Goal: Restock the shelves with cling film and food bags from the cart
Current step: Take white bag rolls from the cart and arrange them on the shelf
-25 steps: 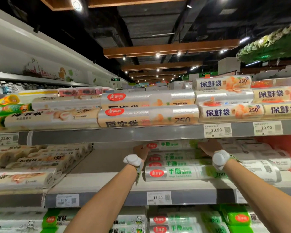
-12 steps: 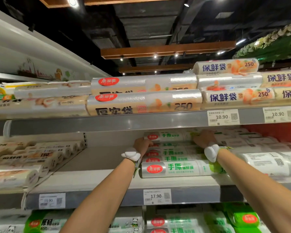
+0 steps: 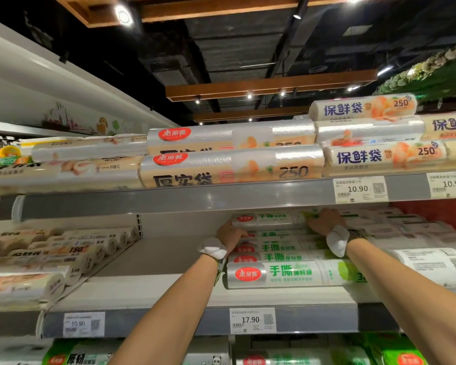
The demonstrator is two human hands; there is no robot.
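Near edge first: I see both forearms run up from 6 and 5 o'clock across the grey lip of the middle shelf. 17.90 tag on that lip at 6 o'clock between the arms, 10.90 tag at 8 o'clock. Below the lip, green-labelled packs at 7 o'clock, blurred

On the shelf, the front cling film roll lies sideways at 5 o'clock, red logo at its left end, just beside the left wrist. More rolls with the same green print are stacked behind it. Bare board at the stack's 9 o'clock, then beige rolls lying end-on at 8 to 9 o'clock

White wrist bands on both wrists. Left hand is at the 9 o'clock end of the top cling film roll, fingers curled round that end, tips hidden behind it. Right hand is toward the roll's 3 o'clock end, fingers curled over its top, knuckles up. The roll is level, on or just above the stack, I can't tell which, and close under the upper shelf

Up there: food bag rolls two high at 12 o'clock, blue-lettered food bags at 2 o'clock, paper tags marked 10.90 under them. Farthest, a wooden ceiling beam at 12 o'clock with small spotlights
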